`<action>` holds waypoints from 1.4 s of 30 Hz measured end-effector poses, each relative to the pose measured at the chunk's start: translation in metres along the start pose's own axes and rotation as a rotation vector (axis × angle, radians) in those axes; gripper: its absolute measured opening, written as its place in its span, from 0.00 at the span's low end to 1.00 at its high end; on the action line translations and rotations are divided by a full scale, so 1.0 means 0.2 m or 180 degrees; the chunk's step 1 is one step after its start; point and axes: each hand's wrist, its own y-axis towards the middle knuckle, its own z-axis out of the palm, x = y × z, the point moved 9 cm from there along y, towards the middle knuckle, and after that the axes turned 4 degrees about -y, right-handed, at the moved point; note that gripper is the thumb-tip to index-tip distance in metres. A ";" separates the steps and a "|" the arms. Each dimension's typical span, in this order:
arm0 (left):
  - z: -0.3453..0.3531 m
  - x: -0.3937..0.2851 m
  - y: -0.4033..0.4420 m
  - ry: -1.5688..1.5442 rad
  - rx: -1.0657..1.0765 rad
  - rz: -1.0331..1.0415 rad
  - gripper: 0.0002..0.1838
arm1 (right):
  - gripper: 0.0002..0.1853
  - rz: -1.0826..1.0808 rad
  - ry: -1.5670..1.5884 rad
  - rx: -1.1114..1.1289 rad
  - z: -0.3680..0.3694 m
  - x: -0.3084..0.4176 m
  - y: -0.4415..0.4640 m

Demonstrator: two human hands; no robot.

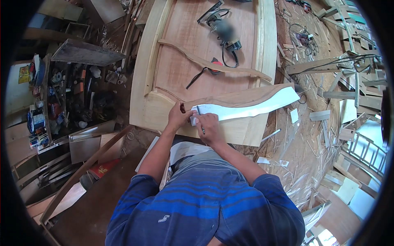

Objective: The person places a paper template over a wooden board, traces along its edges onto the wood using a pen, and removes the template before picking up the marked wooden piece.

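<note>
A long wooden board (238,97) with a wavy edge lies across the near end of a panelled wooden door (137,102). Along its near side runs a white paper template (250,110) with a matching curved outline. My left hand (179,116) grips the left end of the board, thumb and fingers closed at the corner beside the paper. Over the template's left end, my right hand (210,128) is closed around a slim pencil (203,130), partly hidden by the fingers.
Farther up the door lie a narrow curved wooden strip (197,59), a red tape measure (216,65) and a power tool (219,26) with a cord. A cluttered shelf (51,98) stands at left. Wood scraps, cables and a wooden trestle (316,66) occupy the floor at right.
</note>
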 end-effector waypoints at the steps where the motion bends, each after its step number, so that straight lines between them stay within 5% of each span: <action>1: -0.01 -0.02 -0.02 -0.0042 -0.0010 -0.0045 0.27 | 0.14 0.0093 -0.0071 -0.0077 -0.02 -0.02 0.00; 7: -0.01 -0.03 -0.01 -0.0102 -0.0002 0.0108 0.27 | 0.15 -0.0156 0.0152 0.0286 0.03 0.01 -0.01; 10: -0.02 -0.07 -0.04 -0.0197 0.0000 0.0041 0.29 | 0.14 0.0158 0.0026 -0.0090 -0.04 -0.03 0.00; 13: -0.01 -0.05 -0.02 0.0238 -0.0091 0.0261 0.28 | 0.13 -0.0112 0.0453 0.0504 0.03 -0.03 -0.02; 17: 0.02 -0.04 -0.02 -0.0517 0.0078 0.0157 0.29 | 0.12 0.0245 0.0050 -0.0071 -0.09 -0.10 -0.03; 33: 0.02 -0.06 -0.02 -0.0158 0.0043 0.0039 0.27 | 0.10 0.0499 -0.0485 -0.1087 -0.67 -0.50 -0.28; 39: 0.03 -0.04 -0.01 -0.0134 0.0052 0.0054 0.27 | 0.12 0.0515 -0.0411 -0.0932 -0.66 -0.57 -0.34; 42: 0.04 -0.01 0.01 -0.0223 0.0051 0.0075 0.28 | 0.17 0.0676 -0.0953 -0.1568 -0.89 -0.82 -0.38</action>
